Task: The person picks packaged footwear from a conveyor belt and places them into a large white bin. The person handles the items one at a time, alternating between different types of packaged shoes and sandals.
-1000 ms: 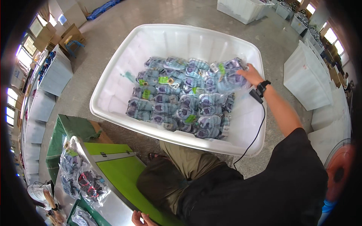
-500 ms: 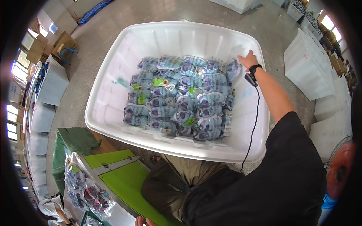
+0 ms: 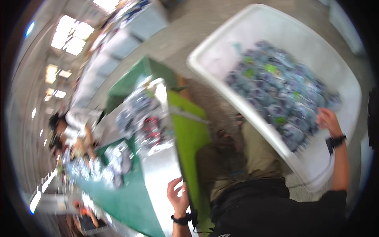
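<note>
A large white plastic bin [image 3: 225, 85] stands to my right, tilted in the view. Rows of bagged shoes [image 3: 272, 89], pale blue and purple in clear plastic with some green labels, cover its bottom. Over their near right end is my right hand [image 3: 329, 121], fingers loosely bent and nothing seen in them. My left hand [image 3: 178, 197] is by the edge of the metal tabletop [image 3: 156, 168], its thumb and fingers apart, holding nothing visible. Farther along that tabletop lie more bagged shoes [image 3: 148, 114], one pair with red. Motion blurs the picture.
A green belt surface [image 3: 130, 201] runs beside the metal top, carrying clear-bagged items [image 3: 114, 164]. Co-workers [image 3: 85, 130] are at its far left side. A lime-green panel [image 3: 189, 134] borders my side. White bins [image 3: 102, 55] line the far left; a cord hangs at my right wrist.
The view has swung left, so the bin now appears farther right and the belt shows. My right hand has drawn back from the bin's far right part; my left hand has come into full view.
</note>
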Demonstrator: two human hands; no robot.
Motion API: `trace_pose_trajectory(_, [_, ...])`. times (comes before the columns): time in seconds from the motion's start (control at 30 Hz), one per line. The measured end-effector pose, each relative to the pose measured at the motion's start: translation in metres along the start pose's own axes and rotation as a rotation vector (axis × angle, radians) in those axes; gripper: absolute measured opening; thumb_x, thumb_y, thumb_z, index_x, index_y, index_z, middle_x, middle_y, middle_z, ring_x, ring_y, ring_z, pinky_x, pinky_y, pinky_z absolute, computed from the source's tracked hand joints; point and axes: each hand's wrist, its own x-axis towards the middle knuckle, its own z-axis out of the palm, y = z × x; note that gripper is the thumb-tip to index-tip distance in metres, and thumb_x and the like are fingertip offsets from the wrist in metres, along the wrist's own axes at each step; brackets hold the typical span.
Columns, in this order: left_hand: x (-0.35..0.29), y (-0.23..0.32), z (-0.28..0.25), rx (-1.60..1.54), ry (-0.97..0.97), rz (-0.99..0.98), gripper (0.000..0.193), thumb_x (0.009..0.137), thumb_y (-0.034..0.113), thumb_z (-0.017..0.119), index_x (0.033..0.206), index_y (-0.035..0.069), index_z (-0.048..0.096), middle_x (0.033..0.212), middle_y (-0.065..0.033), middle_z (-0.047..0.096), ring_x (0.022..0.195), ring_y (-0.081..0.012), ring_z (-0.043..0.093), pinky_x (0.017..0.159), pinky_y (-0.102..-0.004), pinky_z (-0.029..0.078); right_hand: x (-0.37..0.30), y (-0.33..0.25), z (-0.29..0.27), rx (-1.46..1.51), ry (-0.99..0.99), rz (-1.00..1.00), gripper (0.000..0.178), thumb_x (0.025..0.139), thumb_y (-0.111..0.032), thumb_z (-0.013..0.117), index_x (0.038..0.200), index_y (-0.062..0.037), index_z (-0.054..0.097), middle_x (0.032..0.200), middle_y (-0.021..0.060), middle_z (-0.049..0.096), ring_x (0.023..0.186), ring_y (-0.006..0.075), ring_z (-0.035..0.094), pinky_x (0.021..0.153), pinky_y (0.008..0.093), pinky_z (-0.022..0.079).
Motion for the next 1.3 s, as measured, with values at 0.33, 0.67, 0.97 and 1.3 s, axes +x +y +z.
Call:
trace_pose_trajectory(0.33, [0.05, -0.07, -0.134, 0.06, 0.263, -0.121, 0.028, 0.093, 0.011, 0.072, 0.119, 0.001, 0.068, 0.119, -0.0104, 0.064, 0.11, -0.0191, 0.063, 0.085, -0.0312, 0.058, -0.076, -0.059, 0.161, 0.034, -0.218, -0.03, 0.039, 0.1, -0.021, 0.057, 0.132, 0.0011, 0.057, 0.098, 0.0053, 0.067, 0.086, 0.0134, 0.067, 0.065, 0.0258, 0.055])
trace_pose_trajectory(0.67, [0.155, -0.185, -0.232, 0.356, 0.401, -0.091, 0.055, 0.084, 0.028, 0.078, 0.126, -0.004, 0.065, 0.13, -0.0216, 0.064, 0.121, -0.0373, 0.059, 0.105, -0.0438, 0.045, -0.103, -0.074, 0.236, -0.179, -0.46, -0.192, 0.036, 0.095, -0.01, 0.061, 0.127, 0.0058, 0.057, 0.091, 0.0062, 0.065, 0.077, 0.0114, 0.065, 0.065, 0.026, 0.054])
trace_pose_trajectory(0.97, [0.217, -0.222, -0.222, 0.605, 0.358, -0.182, 0.084, 0.081, 0.038, 0.077, 0.147, 0.0, 0.043, 0.153, -0.0269, 0.042, 0.142, -0.0456, 0.037, 0.12, -0.0497, 0.029, -0.11, -0.044, 0.253, -0.16, -0.55, -0.204, 0.041, 0.092, -0.009, 0.062, 0.128, 0.0075, 0.053, 0.094, 0.0108, 0.067, 0.078, 0.0171, 0.068, 0.064, 0.0279, 0.057])
trace_pose_trajectory(1.3, [0.092, -0.154, -0.17, 0.613, 0.272, 0.045, 0.073, 0.086, 0.029, 0.074, 0.146, -0.001, 0.044, 0.151, -0.0279, 0.04, 0.137, -0.047, 0.041, 0.115, -0.0501, 0.036, -0.102, -0.043, 0.272, -0.285, -0.679, -0.142, 0.035, 0.102, -0.014, 0.061, 0.135, -0.0011, 0.058, 0.102, 0.006, 0.067, 0.088, 0.0124, 0.064, 0.073, 0.025, 0.051])
